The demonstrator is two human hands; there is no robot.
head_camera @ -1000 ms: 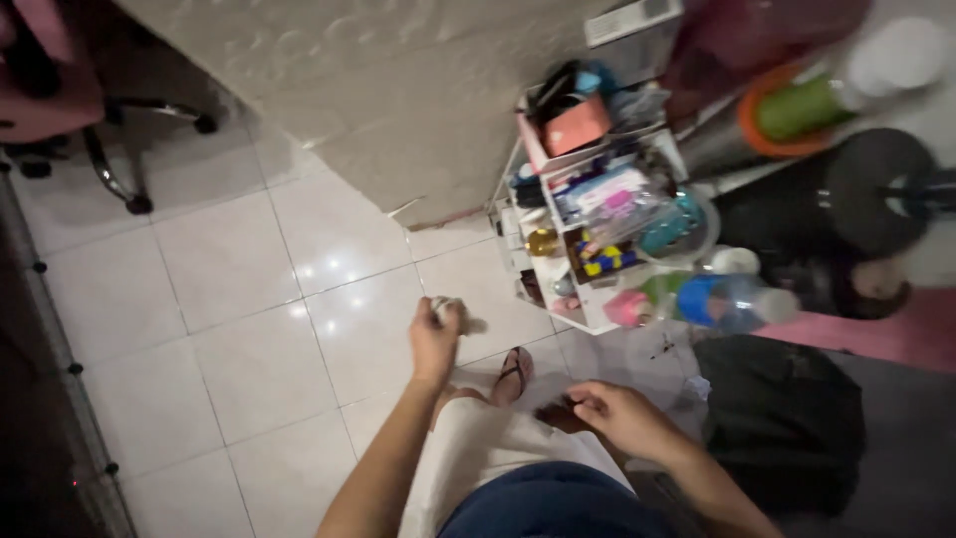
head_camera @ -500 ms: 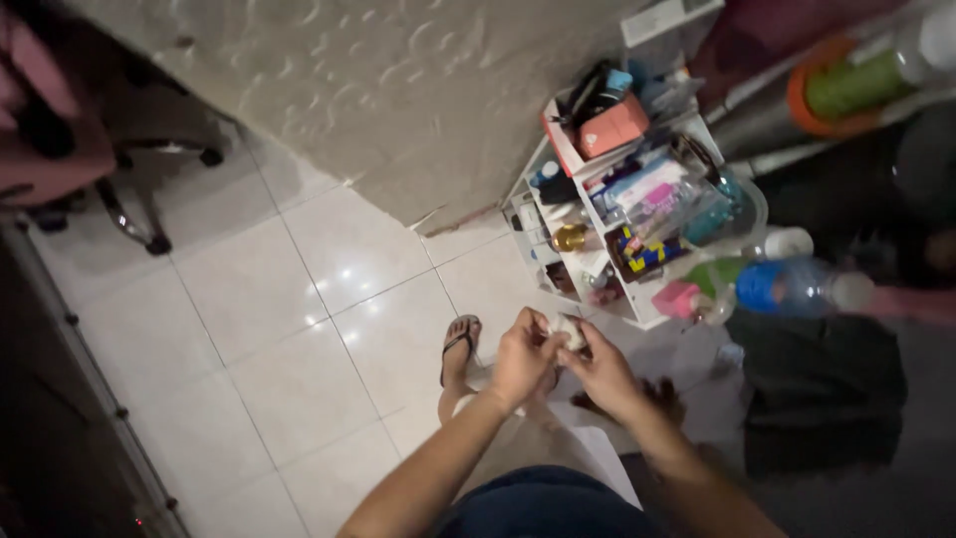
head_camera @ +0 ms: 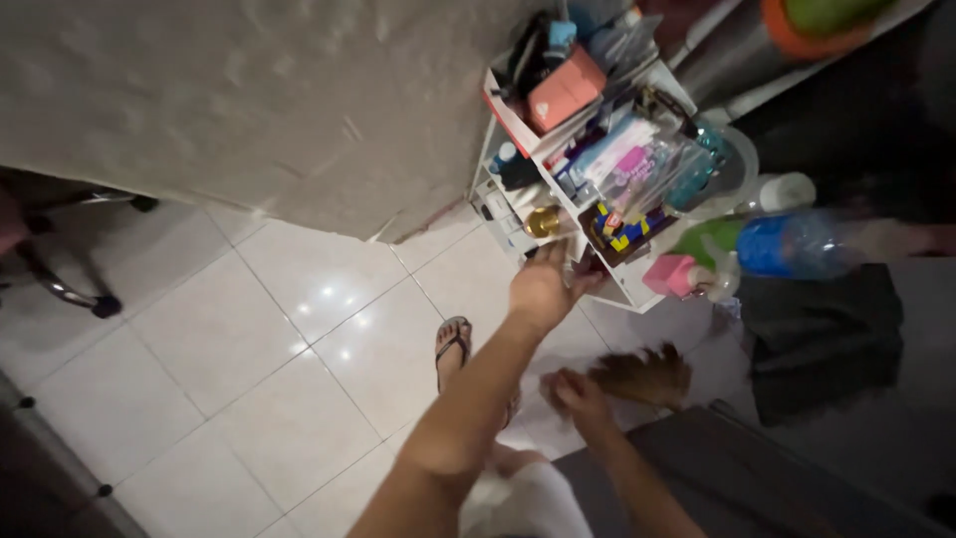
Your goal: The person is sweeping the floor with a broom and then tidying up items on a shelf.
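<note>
Left hand (head_camera: 541, 287) stretched out toward one o'clock, reaching the lower front edge of the white shelf rack (head_camera: 637, 289); fingers blurred against the rack, so whether spread or pinching cannot be told. Right hand (head_camera: 578, 394) low at five o'clock, curled loosely shut, blurred, nothing clearly seen inside. Just right of that hand, a blurred brown bundle (head_camera: 642, 376), contact unclear. Gold round jar (head_camera: 543, 221) on the rack, just above the left hand. Pink box (head_camera: 565, 90) on top at twelve o'clock. Pink bottle (head_camera: 669, 275) and blue-capped clear bottle (head_camera: 797, 244) at three o'clock. Sandalled foot (head_camera: 453, 344) on white tile floor (head_camera: 259, 359).
</note>
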